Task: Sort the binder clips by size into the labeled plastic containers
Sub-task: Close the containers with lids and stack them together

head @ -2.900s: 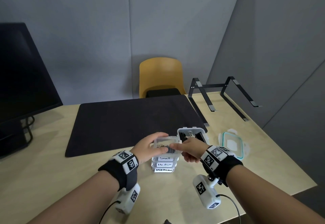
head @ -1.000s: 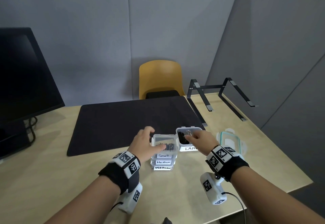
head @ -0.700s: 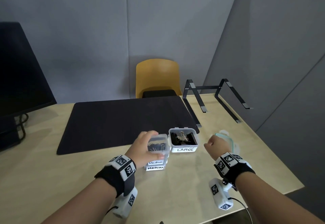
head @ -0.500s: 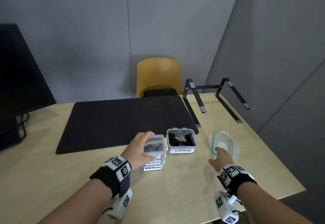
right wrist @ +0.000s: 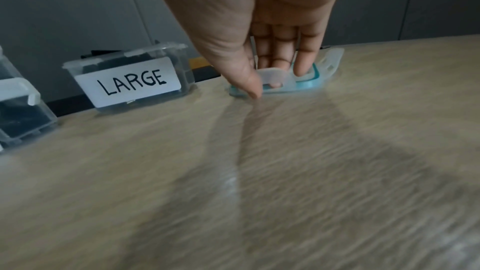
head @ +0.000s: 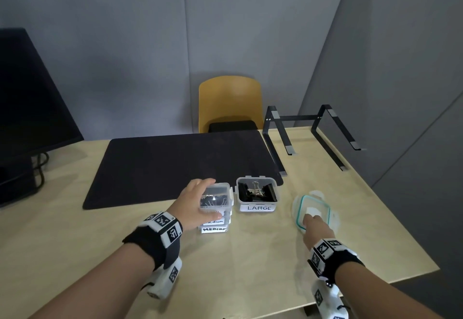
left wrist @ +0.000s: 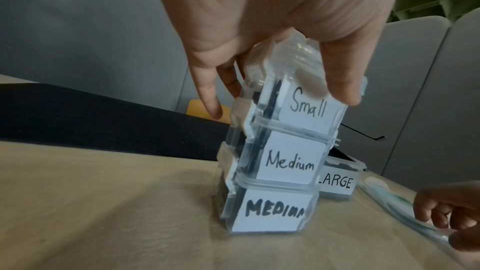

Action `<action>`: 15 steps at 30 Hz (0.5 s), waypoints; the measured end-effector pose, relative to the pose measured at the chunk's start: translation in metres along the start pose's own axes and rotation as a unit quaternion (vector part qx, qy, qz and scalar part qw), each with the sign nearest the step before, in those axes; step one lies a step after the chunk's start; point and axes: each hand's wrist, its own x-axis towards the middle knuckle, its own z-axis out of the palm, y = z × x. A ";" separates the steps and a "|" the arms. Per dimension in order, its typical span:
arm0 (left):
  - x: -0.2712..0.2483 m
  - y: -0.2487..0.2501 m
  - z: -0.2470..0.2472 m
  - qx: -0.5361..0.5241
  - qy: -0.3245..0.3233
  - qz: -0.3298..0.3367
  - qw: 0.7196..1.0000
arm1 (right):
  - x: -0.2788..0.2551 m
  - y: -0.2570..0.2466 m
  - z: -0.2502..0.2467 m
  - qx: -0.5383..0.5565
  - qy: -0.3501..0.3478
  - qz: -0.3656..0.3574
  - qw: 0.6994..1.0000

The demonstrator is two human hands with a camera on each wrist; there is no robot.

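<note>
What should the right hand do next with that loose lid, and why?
Probably lift the lid and carry it left onto the LARGE container. The right hand pinches its near edge, that container stands open with clips inside, and the left hand grips the top of the stack.

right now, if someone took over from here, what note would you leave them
Left hand: grips the Small container, which tops a stack over the Medium container and the MEDIUM container.
Right hand: pinches the near edge of the lid on the table, right of the LARGE container.
Done: the binder clips sit in LARGE; none loose in view.
Left: probably fit the lid on the open LARGE container.
</note>
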 end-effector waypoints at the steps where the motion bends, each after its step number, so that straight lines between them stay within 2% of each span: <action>1: 0.000 0.000 0.000 0.005 0.000 0.000 1.000 | -0.001 -0.001 -0.002 0.003 0.003 -0.003 1.000; 8: 0.004 -0.003 -0.004 0.055 0.019 -0.007 0.998 | -0.004 -0.016 -0.033 0.009 0.084 -0.025 0.996; 15: 0.011 -0.001 -0.016 0.101 0.031 -0.002 0.994 | -0.010 -0.033 -0.055 0.085 0.140 -0.077 0.984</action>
